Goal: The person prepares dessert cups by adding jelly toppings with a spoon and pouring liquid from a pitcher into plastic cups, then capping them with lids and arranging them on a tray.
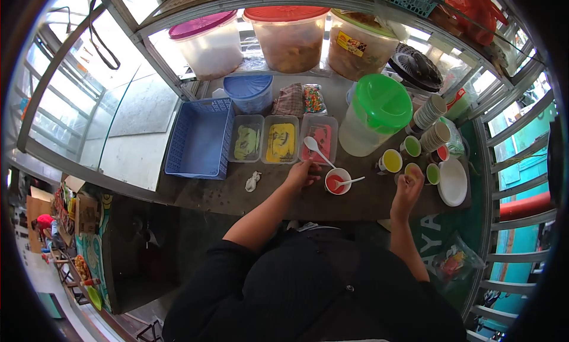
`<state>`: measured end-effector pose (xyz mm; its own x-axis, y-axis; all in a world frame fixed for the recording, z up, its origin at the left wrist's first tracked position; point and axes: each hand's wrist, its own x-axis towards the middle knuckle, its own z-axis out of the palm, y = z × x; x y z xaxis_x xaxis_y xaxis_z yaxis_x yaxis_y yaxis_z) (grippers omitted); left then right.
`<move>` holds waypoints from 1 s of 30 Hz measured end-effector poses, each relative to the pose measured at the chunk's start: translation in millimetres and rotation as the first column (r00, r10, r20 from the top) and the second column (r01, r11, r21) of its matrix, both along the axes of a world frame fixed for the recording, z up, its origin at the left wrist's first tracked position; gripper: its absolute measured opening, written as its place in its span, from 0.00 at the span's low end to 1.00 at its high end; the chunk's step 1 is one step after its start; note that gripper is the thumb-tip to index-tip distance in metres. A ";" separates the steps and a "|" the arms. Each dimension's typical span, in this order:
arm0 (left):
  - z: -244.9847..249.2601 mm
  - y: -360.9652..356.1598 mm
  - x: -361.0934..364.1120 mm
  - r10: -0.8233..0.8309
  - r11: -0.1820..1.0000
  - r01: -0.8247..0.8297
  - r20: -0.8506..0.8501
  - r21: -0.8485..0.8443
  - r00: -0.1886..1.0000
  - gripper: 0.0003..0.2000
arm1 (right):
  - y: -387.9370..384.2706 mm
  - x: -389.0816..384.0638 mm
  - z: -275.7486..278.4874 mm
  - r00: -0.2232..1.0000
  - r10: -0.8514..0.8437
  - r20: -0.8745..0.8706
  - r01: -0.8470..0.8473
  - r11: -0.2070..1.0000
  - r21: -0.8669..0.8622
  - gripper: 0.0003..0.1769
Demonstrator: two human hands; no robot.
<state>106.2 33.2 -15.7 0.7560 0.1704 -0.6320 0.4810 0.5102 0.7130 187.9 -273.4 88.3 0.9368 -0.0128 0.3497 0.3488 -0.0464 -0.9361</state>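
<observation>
Beside the front edge of a clear tub of pink-red paste [323,131], my left hand [303,175] is low over the table with its fingers apart and nothing in them. Just right of it stands a paper cup [338,188] with red contents and a small white spoon [351,181] leaning in it. A larger white spoon [314,147] lies across the pink-red tub. My right hand [407,191] is closed, in front of several cups; its fingers partly cover one with yellowish contents. What it holds, if anything, is hidden. Close by stand a yellow-filled cup [390,162] and a green-filled cup [410,146].
Tubs of green [246,139] and yellow paste [281,140] adjoin a blue basket [200,137]. A green-lidded container [376,114] stands behind the cups. Stacked paper cups [434,136] and a white foam lid or plate [453,183] are at right. A crumpled white cloth [253,182] lies at left.
</observation>
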 end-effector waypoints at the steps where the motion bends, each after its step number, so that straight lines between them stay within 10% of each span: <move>1: 5.5 -1.7 0.3 0.019 1.000 -0.019 0.006 -0.010 1.000 0.17 | -3.4 -8.5 -7.5 0.999 0.005 -0.032 -0.005 1.000 -0.001 0.21; 18: 33.8 43.4 -20.2 0.236 0.970 -0.243 0.237 0.002 0.942 0.13 | 28.2 -20.9 -14.8 0.990 0.102 -0.102 -0.101 0.995 0.011 0.22; 30: 60.9 158.8 -100.9 0.216 0.957 -0.216 0.022 0.191 0.976 0.12 | 57.8 -11.6 -13.8 0.964 0.233 -0.126 -0.229 0.972 0.051 0.21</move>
